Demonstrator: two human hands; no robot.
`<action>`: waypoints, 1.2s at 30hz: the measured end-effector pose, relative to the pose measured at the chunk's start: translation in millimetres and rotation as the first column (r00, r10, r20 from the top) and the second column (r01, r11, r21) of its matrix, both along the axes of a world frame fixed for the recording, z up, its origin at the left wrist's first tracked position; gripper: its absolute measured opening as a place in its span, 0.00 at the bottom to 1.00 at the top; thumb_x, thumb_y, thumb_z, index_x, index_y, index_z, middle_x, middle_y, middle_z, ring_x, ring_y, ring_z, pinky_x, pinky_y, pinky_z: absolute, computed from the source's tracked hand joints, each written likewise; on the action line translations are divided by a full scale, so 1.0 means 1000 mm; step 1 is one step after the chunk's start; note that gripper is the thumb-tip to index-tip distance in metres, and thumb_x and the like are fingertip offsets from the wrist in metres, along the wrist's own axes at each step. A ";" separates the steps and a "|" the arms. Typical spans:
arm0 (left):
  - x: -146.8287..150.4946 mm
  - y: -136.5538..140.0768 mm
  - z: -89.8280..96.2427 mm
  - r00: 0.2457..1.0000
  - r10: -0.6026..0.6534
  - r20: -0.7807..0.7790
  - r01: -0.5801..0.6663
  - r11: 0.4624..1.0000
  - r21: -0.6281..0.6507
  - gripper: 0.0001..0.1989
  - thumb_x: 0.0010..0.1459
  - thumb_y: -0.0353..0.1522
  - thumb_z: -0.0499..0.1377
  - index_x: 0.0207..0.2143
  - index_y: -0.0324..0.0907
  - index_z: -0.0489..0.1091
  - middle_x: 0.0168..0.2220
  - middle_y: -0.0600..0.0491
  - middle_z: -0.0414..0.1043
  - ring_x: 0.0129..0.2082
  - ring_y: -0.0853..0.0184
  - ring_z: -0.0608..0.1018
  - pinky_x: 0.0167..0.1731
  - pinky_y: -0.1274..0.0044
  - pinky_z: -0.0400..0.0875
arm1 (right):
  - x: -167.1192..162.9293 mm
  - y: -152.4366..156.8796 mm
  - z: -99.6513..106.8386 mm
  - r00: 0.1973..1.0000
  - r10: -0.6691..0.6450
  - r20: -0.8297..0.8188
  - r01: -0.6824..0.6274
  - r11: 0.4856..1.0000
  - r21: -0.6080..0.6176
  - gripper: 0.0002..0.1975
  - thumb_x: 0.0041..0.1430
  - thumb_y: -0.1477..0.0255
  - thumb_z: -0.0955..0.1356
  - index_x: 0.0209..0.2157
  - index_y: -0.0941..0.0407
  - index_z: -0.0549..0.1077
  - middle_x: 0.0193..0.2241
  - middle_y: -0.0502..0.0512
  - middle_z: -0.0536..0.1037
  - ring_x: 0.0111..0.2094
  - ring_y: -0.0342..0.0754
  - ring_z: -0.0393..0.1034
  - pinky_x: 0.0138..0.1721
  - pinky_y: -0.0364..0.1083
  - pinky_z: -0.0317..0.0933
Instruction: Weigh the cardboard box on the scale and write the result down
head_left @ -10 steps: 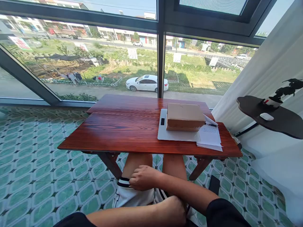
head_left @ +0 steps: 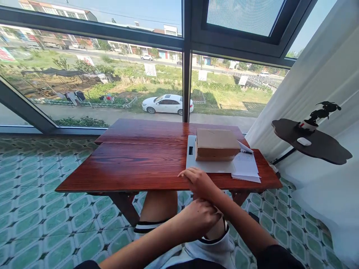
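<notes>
My right hand [head_left: 196,181] is raised at the table's front edge, its fingers reaching left, just in front of a flat silver-grey board [head_left: 207,167]. Nothing shows in its fingers. Close below the right wrist is my left hand [head_left: 202,216], knuckles up and fingers curled under; whatever they may hold is hidden. A closed brown cardboard box [head_left: 217,147] rests on the silver-grey board. Right of the box lie several sheets of paper [head_left: 245,166] with writing on them, and a dark pen [head_left: 246,152] is on top.
The reddish wooden table [head_left: 126,164] is in front of my knees. To the right, a dark side table [head_left: 322,149] bears a potted plant [head_left: 308,125] and a white mouse-shaped object [head_left: 304,141]. A white curtain [head_left: 294,86] hangs beside the window. A dark object [head_left: 254,216] lies on the tiled floor.
My right hand has risen from my lap to the table's front edge. My left hand has come into sight and moved up under the right wrist. The view has shifted slightly.
</notes>
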State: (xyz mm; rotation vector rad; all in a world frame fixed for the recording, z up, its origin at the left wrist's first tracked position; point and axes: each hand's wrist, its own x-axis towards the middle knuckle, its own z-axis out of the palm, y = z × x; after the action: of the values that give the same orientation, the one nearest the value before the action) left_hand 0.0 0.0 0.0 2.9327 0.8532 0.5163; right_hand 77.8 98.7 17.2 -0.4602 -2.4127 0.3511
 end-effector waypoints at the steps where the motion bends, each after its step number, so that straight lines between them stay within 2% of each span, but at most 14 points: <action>1: -0.007 0.008 0.012 0.998 0.043 0.051 -0.045 0.998 0.039 0.12 0.62 0.30 0.55 0.46 0.43 0.74 0.39 0.53 0.81 0.41 0.64 0.80 0.44 0.70 0.77 | 0.008 0.006 0.011 0.996 -0.051 -0.072 0.050 0.998 -0.024 0.13 0.73 0.74 0.58 0.45 0.58 0.74 0.41 0.54 0.79 0.42 0.45 0.71 0.45 0.45 0.63; 5: -0.034 0.034 0.043 0.917 0.256 0.308 -0.280 0.959 0.036 0.15 0.66 0.31 0.52 0.52 0.45 0.72 0.47 0.52 0.81 0.49 0.65 0.80 0.50 0.70 0.76 | 0.038 0.024 0.047 0.920 -0.284 -0.268 0.280 0.958 -0.055 0.12 0.72 0.72 0.61 0.48 0.57 0.75 0.39 0.55 0.78 0.41 0.45 0.71 0.46 0.46 0.64; 8: -0.047 0.052 0.054 0.802 0.412 0.433 -0.436 0.899 -0.047 0.21 0.65 0.31 0.51 0.59 0.46 0.68 0.51 0.49 0.79 0.53 0.64 0.78 0.53 0.68 0.76 | 0.055 0.034 0.057 0.834 -0.441 -0.331 0.444 0.893 -0.071 0.12 0.70 0.72 0.62 0.48 0.56 0.75 0.38 0.55 0.77 0.38 0.45 0.70 0.43 0.46 0.64; 11: -0.053 0.072 0.060 0.678 0.536 0.504 -0.541 0.827 -0.152 0.23 0.65 0.34 0.51 0.61 0.46 0.65 0.56 0.48 0.76 0.57 0.63 0.76 0.58 0.66 0.74 | 0.071 0.046 0.056 0.765 -0.547 -0.341 0.572 0.820 -0.033 0.13 0.66 0.72 0.64 0.50 0.56 0.74 0.37 0.55 0.74 0.39 0.47 0.68 0.45 0.48 0.64; 13: -0.054 0.086 0.061 0.613 0.597 0.517 -0.584 0.783 -0.212 0.24 0.65 0.35 0.51 0.63 0.45 0.63 0.58 0.48 0.74 0.60 0.62 0.73 0.61 0.64 0.70 | 0.082 0.054 0.053 0.708 -0.604 -0.367 0.646 0.764 -0.011 0.13 0.65 0.71 0.65 0.50 0.56 0.74 0.40 0.57 0.73 0.43 0.49 0.67 0.49 0.51 0.64; 18: -0.055 0.118 0.054 0.467 0.730 0.499 -0.630 0.671 -0.391 0.31 0.62 0.38 0.53 0.66 0.43 0.58 0.65 0.45 0.66 0.65 0.58 0.68 0.66 0.60 0.63 | 0.114 0.076 0.037 0.527 -0.711 -0.465 0.793 0.609 -0.033 0.16 0.66 0.67 0.64 0.51 0.59 0.71 0.48 0.62 0.73 0.54 0.53 0.66 0.60 0.57 0.59; 20: -0.055 0.127 0.049 0.426 0.771 0.473 -0.606 0.632 -0.483 0.33 0.61 0.41 0.53 0.67 0.42 0.56 0.68 0.45 0.62 0.67 0.57 0.67 0.66 0.59 0.63 | 0.125 0.084 0.027 0.492 -0.738 -0.461 0.814 0.579 -0.057 0.18 0.66 0.65 0.63 0.53 0.60 0.71 0.51 0.63 0.73 0.57 0.54 0.64 0.63 0.57 0.57; 22: -0.054 0.134 0.043 0.418 0.795 0.439 -0.567 0.606 -0.558 0.34 0.62 0.43 0.52 0.68 0.41 0.54 0.70 0.43 0.59 0.68 0.56 0.65 0.66 0.59 0.62 | 0.133 0.090 0.015 0.471 -0.762 -0.444 0.820 0.564 -0.098 0.22 0.67 0.63 0.62 0.55 0.62 0.70 0.54 0.65 0.72 0.59 0.56 0.63 0.64 0.57 0.55; 25: -0.052 0.142 0.036 0.436 0.818 0.375 -0.514 0.568 -0.643 0.37 0.63 0.46 0.49 0.70 0.39 0.49 0.71 0.40 0.55 0.69 0.54 0.63 0.66 0.59 0.62 | 0.138 0.095 -0.001 0.437 -0.813 -0.384 0.807 0.543 -0.231 0.28 0.67 0.57 0.60 0.58 0.62 0.69 0.58 0.68 0.70 0.61 0.59 0.62 0.65 0.60 0.53; 28: -0.048 0.146 0.031 0.438 0.837 0.329 -0.483 0.527 -0.700 0.39 0.64 0.50 0.48 0.71 0.41 0.47 0.71 0.39 0.54 0.69 0.53 0.63 0.65 0.59 0.61 | 0.138 0.097 -0.011 0.451 -0.847 -0.280 0.750 0.530 -0.395 0.35 0.66 0.53 0.58 0.62 0.64 0.67 0.61 0.69 0.67 0.64 0.62 0.60 0.66 0.62 0.52; 30: -0.045 0.149 0.027 0.433 0.840 0.326 -0.467 0.519 -0.716 0.39 0.64 0.51 0.47 0.71 0.42 0.48 0.69 0.40 0.59 0.68 0.53 0.66 0.65 0.60 0.62 | 0.136 0.097 -0.015 0.480 -0.845 -0.234 0.706 0.531 -0.469 0.36 0.66 0.52 0.57 0.63 0.65 0.67 0.62 0.70 0.67 0.65 0.61 0.59 0.66 0.62 0.52; 33: -0.043 0.153 0.021 0.417 0.838 0.352 -0.454 0.527 -0.718 0.37 0.65 0.50 0.47 0.70 0.42 0.51 0.66 0.40 0.65 0.64 0.54 0.70 0.62 0.61 0.64 | 0.135 0.097 -0.016 0.507 -0.833 -0.223 0.669 0.543 -0.508 0.36 0.66 0.52 0.57 0.62 0.65 0.68 0.61 0.69 0.68 0.64 0.60 0.60 0.67 0.60 0.52; 36: -0.042 0.157 0.016 0.393 0.836 0.382 -0.454 0.538 -0.711 0.35 0.65 0.48 0.49 0.69 0.41 0.53 0.67 0.39 0.62 0.66 0.54 0.68 0.64 0.61 0.63 | 0.135 0.098 -0.016 0.505 -0.834 -0.221 0.666 0.540 -0.515 0.37 0.66 0.52 0.56 0.62 0.65 0.68 0.62 0.68 0.68 0.64 0.59 0.61 0.67 0.59 0.51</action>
State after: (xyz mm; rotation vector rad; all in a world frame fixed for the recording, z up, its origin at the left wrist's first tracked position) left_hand -41.6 156.8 15.8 1.5220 1.6967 1.1241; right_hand 212.9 196.9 1.3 -1.4092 -1.4526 0.4332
